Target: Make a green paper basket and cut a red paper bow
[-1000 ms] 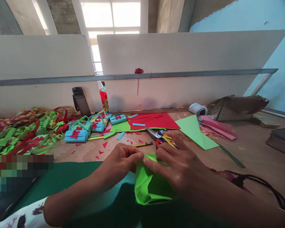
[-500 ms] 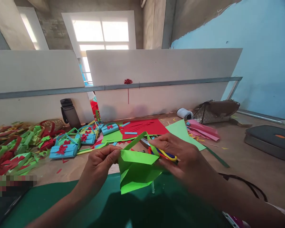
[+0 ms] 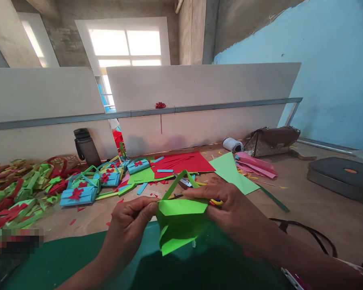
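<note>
A folded green paper basket [image 3: 178, 221] with a thin green handle loop [image 3: 181, 181] is held up above the dark green sheet [image 3: 78, 257]. My left hand [image 3: 130, 223] pinches its left edge with closed fingers. My right hand [image 3: 230, 209] grips its right edge, fingers closed on the paper. Behind the right hand's fingers lie scissors [image 3: 186, 183] with coloured handles on the table.
Blue paper baskets [image 3: 78, 193] with red bows and a heap of green and red strips [image 3: 18, 189] lie at the left. Red paper [image 3: 184, 161], a green sheet [image 3: 232, 171], pink paper [image 3: 257, 165], a dark bottle [image 3: 84, 147], a bag [image 3: 272, 139] and a grey case [image 3: 341, 177] stand beyond.
Both hands lifted the green basket off the dark green sheet and hold it up; its handle loop now shows. The camera view tilted up and rightwards.
</note>
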Action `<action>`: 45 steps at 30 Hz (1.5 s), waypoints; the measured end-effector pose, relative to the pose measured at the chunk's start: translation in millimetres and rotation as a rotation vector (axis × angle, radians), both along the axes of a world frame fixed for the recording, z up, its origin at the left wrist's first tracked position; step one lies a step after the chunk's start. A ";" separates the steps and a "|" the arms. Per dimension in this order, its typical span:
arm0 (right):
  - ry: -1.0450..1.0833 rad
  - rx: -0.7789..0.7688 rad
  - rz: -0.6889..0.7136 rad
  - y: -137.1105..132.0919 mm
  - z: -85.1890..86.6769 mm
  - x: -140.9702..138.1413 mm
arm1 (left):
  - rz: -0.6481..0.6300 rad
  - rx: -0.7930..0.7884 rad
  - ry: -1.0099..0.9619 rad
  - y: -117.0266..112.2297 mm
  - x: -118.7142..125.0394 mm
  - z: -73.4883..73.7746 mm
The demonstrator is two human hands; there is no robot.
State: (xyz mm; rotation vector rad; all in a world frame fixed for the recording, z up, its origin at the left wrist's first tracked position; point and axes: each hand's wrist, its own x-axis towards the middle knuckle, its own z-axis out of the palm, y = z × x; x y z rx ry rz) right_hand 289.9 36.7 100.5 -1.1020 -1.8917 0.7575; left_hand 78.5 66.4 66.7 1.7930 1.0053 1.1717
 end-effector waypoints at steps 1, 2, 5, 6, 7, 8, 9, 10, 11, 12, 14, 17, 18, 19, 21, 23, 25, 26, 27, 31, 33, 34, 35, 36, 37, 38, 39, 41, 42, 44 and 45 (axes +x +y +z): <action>0.022 0.004 0.022 1.0 -2.8 -0.7 | -0.020 -0.014 0.006 -1.4 0.8 -0.3; 0.039 0.007 0.036 2.0 -6.1 -1.2 | -0.037 -0.026 0.007 -2.6 1.4 -0.5; 0.066 0.017 0.039 4.2 -15.1 -2.0 | -0.061 -0.049 -0.013 -5.2 2.4 -0.8; 0.076 0.031 0.034 4.5 -17.3 -2.0 | -0.063 -0.048 -0.021 -5.6 2.5 -0.8; 0.086 0.053 0.032 4.6 -18.9 -2.0 | -0.062 -0.045 -0.028 -5.9 2.5 -1.0; 0.094 0.075 0.034 4.5 -19.9 -2.1 | -0.061 -0.043 -0.038 -6.1 2.5 -1.4; 0.099 0.096 0.044 4.2 -20.6 -2.3 | -0.063 -0.045 -0.049 -6.1 2.5 -1.9; 0.103 0.109 0.056 4.0 -21.0 -2.6 | -0.066 -0.051 -0.059 -6.0 2.5 -2.6; 0.104 0.112 0.070 3.8 -21.2 -3.0 | -0.072 -0.064 -0.070 -5.6 2.3 -3.5; 0.099 0.106 0.079 3.7 -21.4 -3.3 | -0.080 -0.077 -0.082 -5.1 2.1 -4.5; 0.078 0.102 0.080 3.7 -21.5 -3.9 | -0.094 -0.103 -0.091 -3.3 1.2 -6.6; -0.020 0.165 0.044 3.4 -19.4 -3.4 | -0.092 -0.106 -0.072 1.0 -1.1 -8.3; -0.065 0.198 0.019 3.0 -17.8 -2.9 | -0.082 -0.094 -0.061 2.6 -1.9 -8.3; -0.104 0.225 -0.008 2.4 -16.0 -2.2 | -0.067 -0.077 -0.052 4.1 -2.6 -8.0; -0.140 0.241 -0.066 1.1 -12.3 -0.8 | -0.028 -0.033 -0.053 6.9 -3.5 -7.1; -0.112 0.222 -0.112 0.6 -9.9 0.6 | 0.015 -0.005 -0.066 8.7 -3.8 -6.0; -0.075 0.225 -0.157 1.3 -9.7 1.3 | 0.048 0.011 -0.068 9.2 -3.7 -5.2; -0.067 0.250 -0.185 2.0 -10.6 1.4 | 0.062 0.020 -0.060 8.9 -3.7 -4.8; -0.066 0.289 -0.208 2.7 -11.9 1.4 | 0.072 0.032 -0.047 8.2 -3.7 -4.5; -0.055 0.439 -0.191 3.7 -18.7 2.3 | 0.087 0.096 -0.009 3.8 -4.4 -2.6; -0.047 0.457 -0.158 3.1 -21.4 3.2 | 0.090 0.107 0.003 2.2 -4.9 -1.4; -0.048 0.458 -0.151 2.8 -22.2 3.6 | 0.089 0.112 0.010 1.8 -5.1 -0.9; -0.053 0.454 -0.146 2.5 -22.5 3.8 | 0.085 0.116 0.018 1.8 -5.2 -0.6; -0.055 0.449 -0.143 2.4 -22.4 3.7 | 0.084 0.120 0.023 2.0 -5.2 -0.3; -0.054 0.438 -0.142 2.4 -21.6 3.3 | 0.085 0.120 0.027 2.2 -5.2 -0.1; -0.050 0.416 -0.142 2.3 -20.3 2.7 | 0.087 0.117 0.028 2.6 -5.0 0.0; -0.040 0.381 -0.144 2.2 -18.4 1.9 | 0.096 0.112 0.025 2.8 -4.7 0.2; -0.023 0.293 -0.151 1.1 -13.9 0.3 | 0.122 0.098 0.018 2.7 -3.9 0.7; -0.021 0.258 -0.153 0.2 -11.6 -0.2 | 0.136 0.094 0.016 2.5 -3.5 1.1; -0.031 0.223 -0.152 -1.8 -8.1 -0.6 | 0.163 0.095 0.016 1.6 -2.9 2.0; -0.039 0.225 -0.147 -2.6 -7.1 -0.5 | 0.173 0.094 0.019 1.1 -2.7 2.4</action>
